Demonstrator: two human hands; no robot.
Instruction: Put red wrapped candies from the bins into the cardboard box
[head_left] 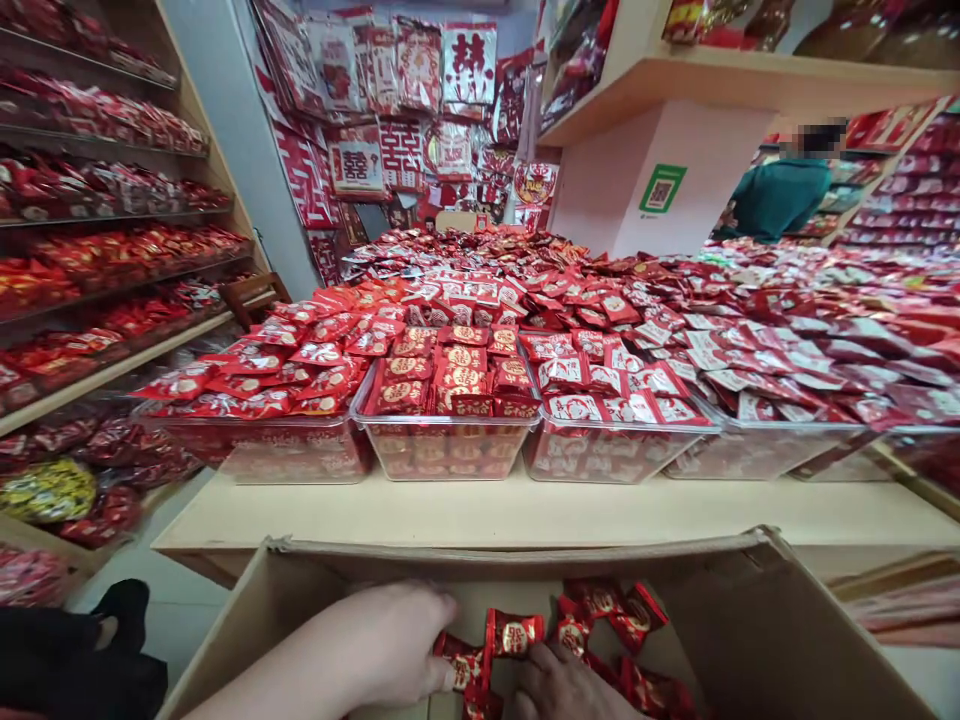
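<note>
Inside a cardboard box (517, 557) at the bottom of the view lie several red candies with gold print. My left hand (409, 640) reaches in from the lower left, its fingertips at a red candy (463, 664); whether it grips that candy is unclear. Beside it, my right hand (562, 688) is low in the box with curled fingers, touching the lower edge of another red candy (515, 634). Its palm and part of its fingers are hidden. More candies (600, 600) lie loose behind and to the right of my right hand.
Beyond the box, a wooden display table (442, 515) bears clear bins (450, 455) heaped with red packets. Shelves of packets (105, 240) stand at the left. A dark shoe (124, 615) shows at lower left. A person in green (780, 195) is at the far right.
</note>
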